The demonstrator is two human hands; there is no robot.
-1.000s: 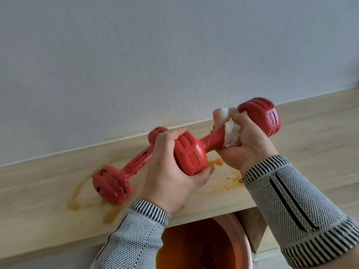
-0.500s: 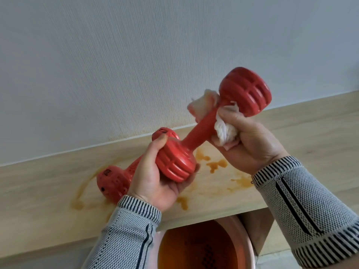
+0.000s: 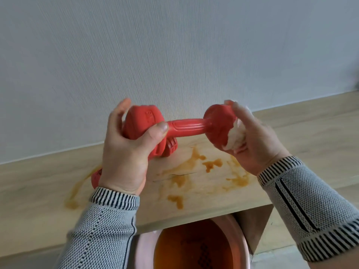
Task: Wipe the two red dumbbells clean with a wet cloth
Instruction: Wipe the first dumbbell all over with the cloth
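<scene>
In the head view, a red dumbbell [image 3: 186, 128] is held up in the air above the wooden shelf [image 3: 303, 133], lying almost level. Its left end is gripped by the left hand [image 3: 126, 152], with the thumb curled over the front of that end and the fingers wrapped behind it. Its right end is covered by a wet white cloth [image 3: 236, 136], which is pressed against it and clutched by the right hand [image 3: 256, 140]. A second red dumbbell [image 3: 167, 148] is seen lying on the shelf, just below the held one and mostly hidden behind the left hand. Orange-brown wet stains [image 3: 211, 164] are spread over the shelf under the held dumbbell. A pink basin [image 3: 240, 230] filled with orange-brown water is seen below the front edge of the shelf. A pale wall [image 3: 174, 55] is seen behind the shelf.
</scene>
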